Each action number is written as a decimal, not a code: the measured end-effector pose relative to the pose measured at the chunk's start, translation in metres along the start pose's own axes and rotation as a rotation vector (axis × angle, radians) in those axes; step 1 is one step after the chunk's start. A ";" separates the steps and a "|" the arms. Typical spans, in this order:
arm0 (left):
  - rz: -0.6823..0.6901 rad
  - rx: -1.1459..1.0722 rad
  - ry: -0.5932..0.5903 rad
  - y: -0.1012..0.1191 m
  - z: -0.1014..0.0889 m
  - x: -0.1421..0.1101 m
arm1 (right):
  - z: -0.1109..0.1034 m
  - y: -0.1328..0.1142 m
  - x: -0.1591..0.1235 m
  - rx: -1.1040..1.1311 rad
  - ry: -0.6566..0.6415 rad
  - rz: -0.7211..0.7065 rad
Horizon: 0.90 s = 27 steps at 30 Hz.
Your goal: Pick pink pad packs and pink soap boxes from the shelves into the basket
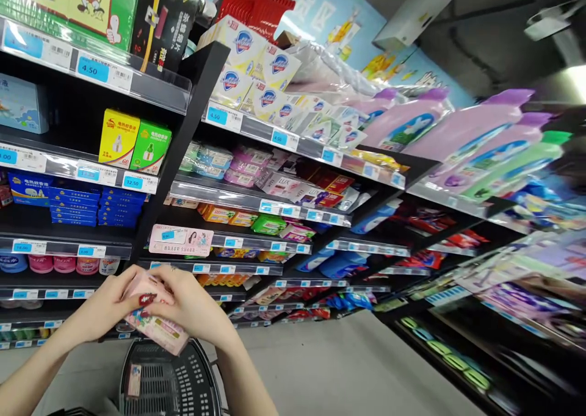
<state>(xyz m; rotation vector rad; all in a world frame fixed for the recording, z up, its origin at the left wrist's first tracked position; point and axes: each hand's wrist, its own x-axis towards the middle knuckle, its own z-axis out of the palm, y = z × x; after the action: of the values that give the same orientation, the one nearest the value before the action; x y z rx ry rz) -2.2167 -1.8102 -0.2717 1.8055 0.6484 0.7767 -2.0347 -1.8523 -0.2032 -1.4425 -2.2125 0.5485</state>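
In both hands [104,303] [195,306], a part-hidden pink box [165,332].

Scene is covered by 1 head-worn cam, aimed fwd & down. Black basket [190,382] is seen from above, close, cut by bottom edge. L hand [107,303] & R hand [196,303] are caught nr, just above basket in view. Shelving [205,77] beyond basket is taken in at mid dist.; to basket's R, aisle floor [293,367] is shown running off, w/ ceiling [485,32] caught up top.
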 end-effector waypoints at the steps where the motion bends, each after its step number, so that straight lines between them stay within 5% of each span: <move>1: 0.000 -0.031 0.006 0.001 0.003 0.001 | -0.002 0.000 0.001 0.069 0.016 0.033; 7: -0.031 -0.309 0.259 -0.013 0.019 0.002 | -0.004 0.024 -0.017 0.590 0.231 0.157; 13: -0.060 -0.335 0.482 -0.022 0.015 0.001 | 0.036 0.040 -0.035 0.864 0.331 0.124; 18: -0.065 -0.261 0.529 -0.023 0.008 -0.002 | 0.057 0.037 -0.033 0.932 0.449 0.111; 27: 0.034 -0.257 0.528 -0.017 0.004 -0.006 | 0.065 0.034 -0.038 0.915 0.506 0.056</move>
<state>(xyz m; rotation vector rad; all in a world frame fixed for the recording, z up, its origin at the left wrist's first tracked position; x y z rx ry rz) -2.2184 -1.8111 -0.2896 1.3824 0.8131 1.3170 -2.0313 -1.8804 -0.2810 -0.9822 -1.2463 0.9279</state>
